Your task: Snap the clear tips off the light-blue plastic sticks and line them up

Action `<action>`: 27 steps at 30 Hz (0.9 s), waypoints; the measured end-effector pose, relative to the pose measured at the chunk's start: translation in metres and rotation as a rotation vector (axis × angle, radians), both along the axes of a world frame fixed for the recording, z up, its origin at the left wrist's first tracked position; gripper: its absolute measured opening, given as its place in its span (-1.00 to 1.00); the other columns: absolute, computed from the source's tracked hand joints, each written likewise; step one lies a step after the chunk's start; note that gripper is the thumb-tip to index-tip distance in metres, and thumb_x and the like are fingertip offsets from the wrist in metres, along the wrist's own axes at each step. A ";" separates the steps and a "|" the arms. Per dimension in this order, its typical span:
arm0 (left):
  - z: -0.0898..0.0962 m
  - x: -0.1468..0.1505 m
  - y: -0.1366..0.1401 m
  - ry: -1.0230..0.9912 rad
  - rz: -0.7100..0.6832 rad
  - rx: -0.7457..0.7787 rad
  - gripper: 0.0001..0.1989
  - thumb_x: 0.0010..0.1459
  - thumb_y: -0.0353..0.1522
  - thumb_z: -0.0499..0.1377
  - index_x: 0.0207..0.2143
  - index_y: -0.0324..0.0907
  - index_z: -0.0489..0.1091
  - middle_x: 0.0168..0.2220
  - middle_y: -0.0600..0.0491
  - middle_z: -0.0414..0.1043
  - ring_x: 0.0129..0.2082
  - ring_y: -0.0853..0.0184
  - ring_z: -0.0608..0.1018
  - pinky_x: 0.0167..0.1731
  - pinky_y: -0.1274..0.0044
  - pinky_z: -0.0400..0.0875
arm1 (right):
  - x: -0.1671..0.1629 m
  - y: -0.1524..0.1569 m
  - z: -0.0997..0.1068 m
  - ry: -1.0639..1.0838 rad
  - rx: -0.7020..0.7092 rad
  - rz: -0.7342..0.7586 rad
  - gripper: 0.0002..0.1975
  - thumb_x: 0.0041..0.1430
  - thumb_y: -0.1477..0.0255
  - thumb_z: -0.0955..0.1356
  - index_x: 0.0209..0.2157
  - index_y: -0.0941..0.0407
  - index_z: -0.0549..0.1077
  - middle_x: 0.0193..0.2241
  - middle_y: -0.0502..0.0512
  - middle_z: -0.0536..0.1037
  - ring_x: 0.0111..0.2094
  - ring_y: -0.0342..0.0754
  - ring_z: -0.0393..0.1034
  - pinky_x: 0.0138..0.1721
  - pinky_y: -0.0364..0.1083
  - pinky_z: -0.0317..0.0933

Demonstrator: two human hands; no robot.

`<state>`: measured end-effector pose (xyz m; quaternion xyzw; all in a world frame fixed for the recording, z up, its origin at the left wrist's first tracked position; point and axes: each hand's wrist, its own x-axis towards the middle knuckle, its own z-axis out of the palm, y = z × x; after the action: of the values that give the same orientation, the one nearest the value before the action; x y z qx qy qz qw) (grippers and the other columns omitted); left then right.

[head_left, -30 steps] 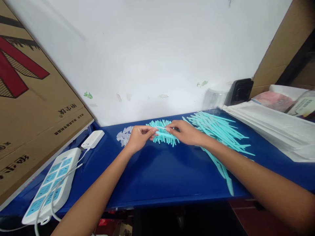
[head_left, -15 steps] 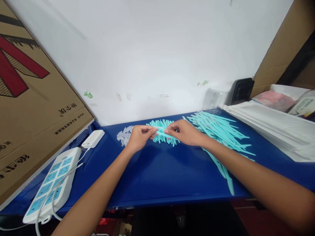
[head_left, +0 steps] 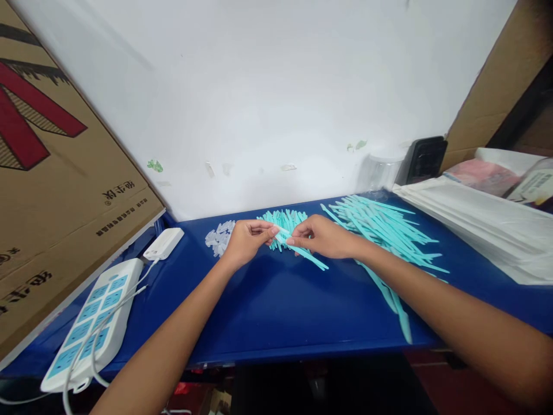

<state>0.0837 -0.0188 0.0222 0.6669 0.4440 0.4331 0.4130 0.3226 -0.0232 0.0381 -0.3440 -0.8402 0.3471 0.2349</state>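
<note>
Just above the table [head_left: 268,314], at the centre of the clock face, a slim turquoise stick [head_left: 311,259] is spanning the gap between two pinching hands, its free end pointing toward 4 o'clock. It is probably weighing very little and behaving like thin, fairly stiff plastic, smooth enough to be rolling or slipping under a loose pinch, and perhaps bending if pressed far from the fingers. Its narrow body is suiting a light thumb-and-forefinger hold close to the pale section between the hands; whether a second stick is lying alongside cannot be told. The left hand [head_left: 248,241] is coming in along the 7 o'clock line, thumb and forefinger closed on the upper end, the other fingers curling beneath. The right hand [head_left: 327,237] is reaching in from 4 o'clock, its fingertips nipping the stick farther down, with its wrist nearly level. Small clear pieces [head_left: 219,237] are lying at 9 o'clock, a bundle of turquoise sticks [head_left: 283,218] is sitting at 11, and a larger turquoise pile [head_left: 380,233] is spreading at 3
</note>
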 end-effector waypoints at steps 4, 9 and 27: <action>-0.003 -0.001 0.002 -0.010 -0.030 -0.004 -0.60 0.03 -0.12 0.45 -0.24 -0.28 0.65 -0.46 -0.03 0.59 -0.49 0.32 0.56 -0.40 0.49 0.50 | 0.000 -0.001 0.001 -0.018 -0.017 0.020 -0.46 0.25 -0.02 0.36 -0.47 0.17 0.59 -0.65 -0.08 0.26 -0.57 -0.18 0.02 -0.50 -0.12 -0.09; -0.004 -0.003 0.003 0.027 -0.049 0.010 -0.61 0.04 -0.10 0.44 -0.33 -0.28 0.64 -0.47 -0.03 0.58 -0.46 0.31 0.56 -0.37 0.49 0.49 | 0.000 -0.001 0.000 -0.035 -0.036 0.017 -0.47 0.24 -0.02 0.37 -0.47 0.18 0.58 -0.65 -0.09 0.24 -0.57 -0.18 0.01 -0.51 -0.12 -0.10; 0.015 -0.073 0.039 0.169 0.386 0.225 -0.55 0.04 -0.05 0.41 -0.25 -0.28 0.64 -0.38 -0.10 0.66 -0.45 0.26 0.60 -0.40 0.50 0.46 | 0.014 0.019 -0.008 -0.045 0.041 -0.307 -0.53 0.23 0.10 0.38 -0.62 0.11 0.35 -0.65 -0.06 0.20 -0.57 -0.16 0.01 -0.47 -0.08 -0.05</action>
<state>0.0111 0.0207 0.0372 0.6454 0.5452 0.4932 0.2071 0.3363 -0.0044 0.0304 -0.4714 -0.7897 0.2818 0.2732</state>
